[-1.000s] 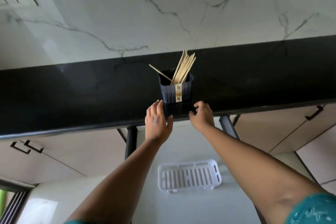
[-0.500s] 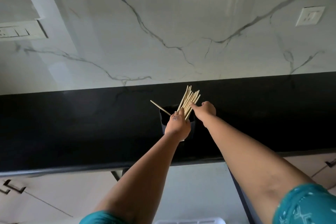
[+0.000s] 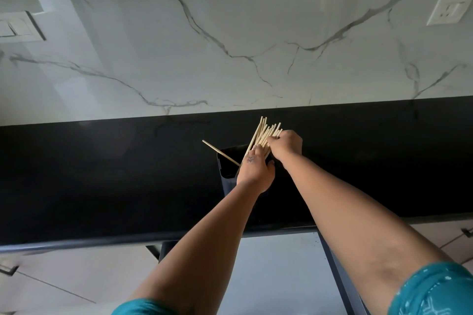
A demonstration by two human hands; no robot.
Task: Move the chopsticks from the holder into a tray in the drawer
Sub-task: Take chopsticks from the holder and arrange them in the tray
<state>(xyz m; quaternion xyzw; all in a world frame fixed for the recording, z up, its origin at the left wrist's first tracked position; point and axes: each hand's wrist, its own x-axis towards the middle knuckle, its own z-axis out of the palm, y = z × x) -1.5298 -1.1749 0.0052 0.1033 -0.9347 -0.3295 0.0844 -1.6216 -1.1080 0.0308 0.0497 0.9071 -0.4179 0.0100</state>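
Above the holder [image 3: 226, 169] on the black desk [image 3: 102, 174], both hands are now closing on the chopsticks [image 3: 265, 133], right hand [image 3: 286, 144] pinching the bunch, left hand [image 3: 256, 170] gripping lower, so lift-out is starting; one stray stick [image 3: 220, 152] leaning left.

Dark holder [image 3: 227, 169] stands on black countertop [image 3: 102, 174].

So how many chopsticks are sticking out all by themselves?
1: a lone chopstick leans left from the holder. The rest are bunched between the left hand and right hand.
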